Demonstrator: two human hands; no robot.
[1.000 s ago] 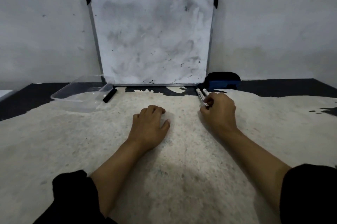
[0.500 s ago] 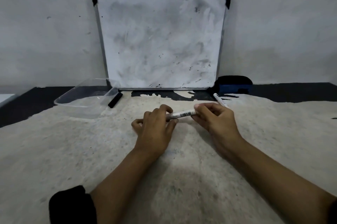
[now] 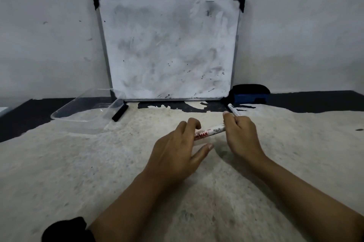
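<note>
Clear plastic tray, shallow, at ten o'clock from the hands on the pale, worn surface; a short black pen lies just beside its right wall. Whiteboard, metal-framed with black corner caps, smeared grey, leans against the wall at twelve o'clock. Left hand: its fingers curl over the left end of the white marker, the thumb standing out straight below and not touching the barrel. The white marker is held level just above the surface between both hands, at the middle of the view, red lettering to the left and black print to the right. Right hand: its fingers are wrapped round the right end of that marker in a closed grip. Second white marker pokes out at twelve o'clock of the right hand; whether that hand holds it or it lies behind cannot be told. Blue-and-black eraser rests at one o'clock, touching the board's lower right corner. Handling, as a judgement: the marker is light, rigid and smooth plastic, round and apt to roll or slip if held loosely; not fragile, though an uncapped tip would stain. Best taken by the barrel with one hand and by the cap end with the other, pulling straight along its length.
</note>
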